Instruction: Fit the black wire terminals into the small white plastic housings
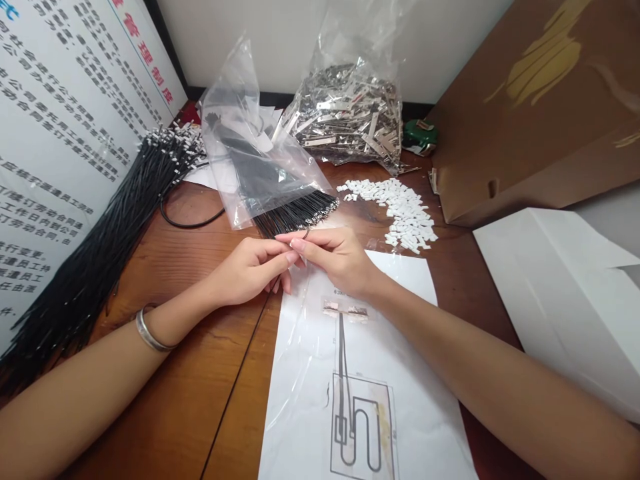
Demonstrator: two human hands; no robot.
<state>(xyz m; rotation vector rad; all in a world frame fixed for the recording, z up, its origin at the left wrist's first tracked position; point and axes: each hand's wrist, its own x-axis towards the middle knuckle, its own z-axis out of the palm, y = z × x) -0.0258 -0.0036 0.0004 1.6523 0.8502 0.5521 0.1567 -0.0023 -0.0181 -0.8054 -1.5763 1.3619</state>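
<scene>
From my remote seat I see a wooden table, a printed sheet on its near side, loose black cords along the left, a bag of metal pieces on the far side, and white pieces right of centre. Over the sheet's far edge, my left hand and right hand both pinch a thin black cord, though fingers hide its end. I judge the step as lining the cord up; the next move calls for a light, steady pinch.

A printed board fills the upper left; a pale wall, top centre; a tape measure sits just beside a brown box, upper right; a white box, right edge.
</scene>
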